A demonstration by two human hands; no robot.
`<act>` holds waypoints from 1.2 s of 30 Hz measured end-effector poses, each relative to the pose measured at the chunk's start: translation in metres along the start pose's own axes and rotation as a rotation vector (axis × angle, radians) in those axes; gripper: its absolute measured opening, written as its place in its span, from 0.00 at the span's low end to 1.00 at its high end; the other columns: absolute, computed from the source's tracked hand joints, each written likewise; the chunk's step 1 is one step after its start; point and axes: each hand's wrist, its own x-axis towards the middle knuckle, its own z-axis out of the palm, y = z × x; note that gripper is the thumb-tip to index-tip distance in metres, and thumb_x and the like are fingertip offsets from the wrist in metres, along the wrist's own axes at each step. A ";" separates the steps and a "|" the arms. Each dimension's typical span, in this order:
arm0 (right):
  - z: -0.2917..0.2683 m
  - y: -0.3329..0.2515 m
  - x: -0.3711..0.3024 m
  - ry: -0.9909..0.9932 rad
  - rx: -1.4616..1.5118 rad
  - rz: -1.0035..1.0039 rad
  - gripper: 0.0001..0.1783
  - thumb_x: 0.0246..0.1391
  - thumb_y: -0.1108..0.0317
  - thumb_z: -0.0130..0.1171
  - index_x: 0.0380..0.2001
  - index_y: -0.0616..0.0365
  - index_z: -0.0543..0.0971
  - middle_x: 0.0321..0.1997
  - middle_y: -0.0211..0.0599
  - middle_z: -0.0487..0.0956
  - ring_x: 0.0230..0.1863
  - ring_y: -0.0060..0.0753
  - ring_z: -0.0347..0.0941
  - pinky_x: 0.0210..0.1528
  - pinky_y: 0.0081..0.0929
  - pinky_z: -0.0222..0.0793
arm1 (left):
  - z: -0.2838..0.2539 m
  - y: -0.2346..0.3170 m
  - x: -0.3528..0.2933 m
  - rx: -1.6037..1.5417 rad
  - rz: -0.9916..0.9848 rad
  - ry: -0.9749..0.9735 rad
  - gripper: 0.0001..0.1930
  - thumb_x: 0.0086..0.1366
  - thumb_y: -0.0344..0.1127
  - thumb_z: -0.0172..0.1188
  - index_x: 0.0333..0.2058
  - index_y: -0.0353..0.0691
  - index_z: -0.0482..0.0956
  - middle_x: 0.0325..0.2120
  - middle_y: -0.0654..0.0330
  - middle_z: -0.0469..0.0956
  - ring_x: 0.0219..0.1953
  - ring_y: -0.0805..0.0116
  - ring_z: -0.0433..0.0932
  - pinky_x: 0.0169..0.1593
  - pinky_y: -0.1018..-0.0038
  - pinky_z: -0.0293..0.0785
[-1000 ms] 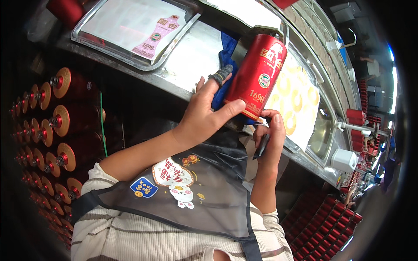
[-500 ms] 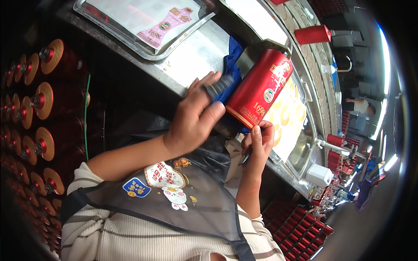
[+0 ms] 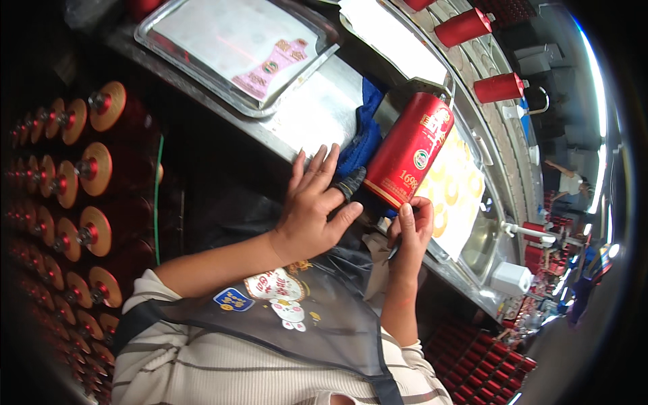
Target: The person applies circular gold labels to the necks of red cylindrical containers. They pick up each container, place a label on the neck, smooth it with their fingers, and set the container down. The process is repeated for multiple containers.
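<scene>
A red cylindrical bottle (image 3: pixel 408 152) with gold print and a round green emblem lies tilted on a stand, its neck end against a metal bracket (image 3: pixel 425 86). At its near end, my right hand (image 3: pixel 413 228) is closed, thumb and fingers pinching the gold-banded base edge. Something thin and dark shows under those fingers; its kind is unclear. My left hand (image 3: pixel 310 212) is just left of the bottle, open with fingers spread, a dark cover on one finger. Beside that finger a blue cloth (image 3: pixel 361 142) lies bunched along the bottle.
A metal tray (image 3: pixel 169 47) at the upper left carries a pink bottle-shaped label (image 3: pixel 273 67). Right of the bottle, a white sheet (image 3: pixel 462 226) bears gold ring-shaped decals, near a sink (image 3: pixel 480 239). More red bottles (image 3: pixel 499 88) stand along a conveyor (image 3: pixel 472 57). Stacked bottles (image 3: pixel 98 169) fill the left.
My left hand has drawn back from the bottle's edge and its fingers have spread. My right hand keeps its hold at the base. The whole view has shifted slightly.
</scene>
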 end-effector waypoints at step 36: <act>-0.033 -0.025 0.009 -0.329 -0.023 0.163 0.10 0.48 0.77 0.62 0.33 0.56 0.73 0.30 0.18 0.70 0.24 0.03 0.60 0.26 0.08 0.53 | 0.003 0.012 0.063 -0.033 0.250 -0.146 0.35 0.47 0.34 0.76 0.56 0.36 0.75 0.64 0.43 0.66 0.64 0.42 0.68 0.67 0.40 0.49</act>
